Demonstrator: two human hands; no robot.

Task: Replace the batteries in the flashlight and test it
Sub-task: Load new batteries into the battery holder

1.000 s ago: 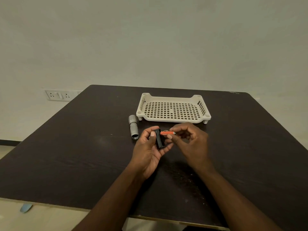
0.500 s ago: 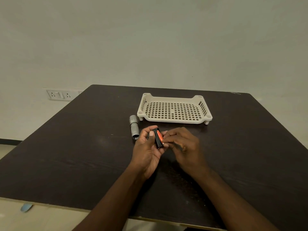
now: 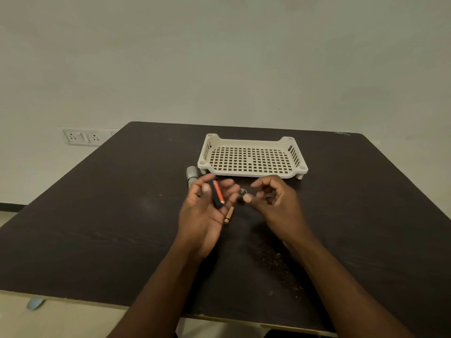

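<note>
My left hand [image 3: 205, 213] holds a black battery holder [image 3: 214, 195] over the middle of the dark table, with an orange battery [image 3: 218, 191] seated in it. A copper-coloured battery [image 3: 229, 214] lies on the table just right of that hand. The grey flashlight body [image 3: 191, 174] lies behind my left fingers, partly hidden. A small round cap [image 3: 242, 191] rests on the table between my hands. My right hand [image 3: 273, 201] hovers to the right with curled, parted fingers and nothing in it.
A cream perforated tray [image 3: 252, 140] stands on the dark table [image 3: 109, 215] just beyond the hands. A wall socket plate [image 3: 81, 137] is on the wall at the left. The table's front edge runs below my forearms.
My right hand pressed the orange battery into the holder, then let go and drew back to the right. The copper-coloured battery now shows on the table.
</note>
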